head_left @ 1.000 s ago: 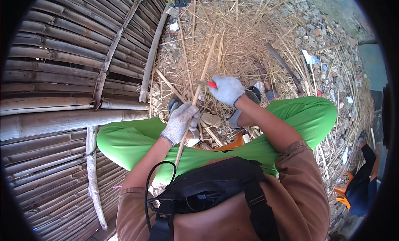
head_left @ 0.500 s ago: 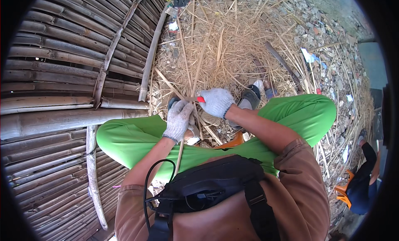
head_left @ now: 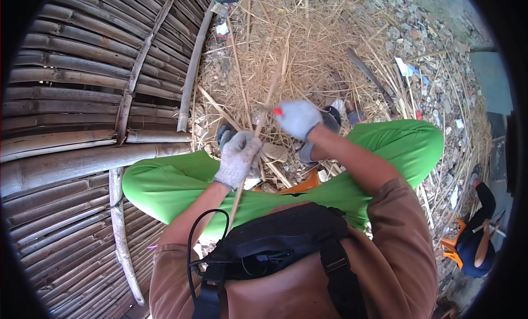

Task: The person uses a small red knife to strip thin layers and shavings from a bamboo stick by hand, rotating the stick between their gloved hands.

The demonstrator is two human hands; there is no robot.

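Note:
My left hand [head_left: 238,156], in a whitish knitted glove, is closed around a long, thin bamboo strip [head_left: 273,89]. The strip slants from my lap, through that hand, to the straw-coloured litter in front. In my gloved right hand [head_left: 298,120] is a knife with a red handle [head_left: 278,111]. Its blade is smeared by motion and lies by the strip, a little beyond my left hand; whether it touches cannot be made out. Both of my hands are between my knees, over the ground.
Bamboo shavings [head_left: 313,55] cover the ground ahead. On the left stands a bamboo slat wall [head_left: 71,71]. A dark stick [head_left: 371,80] lies at right of the shavings. Under me is an orange stool [head_left: 305,182]. Another person [head_left: 479,239] sits at the far right.
My right hand with the knife has moved away from my left hand, forward and slightly right along the strip. The left hand keeps its grip on the strip.

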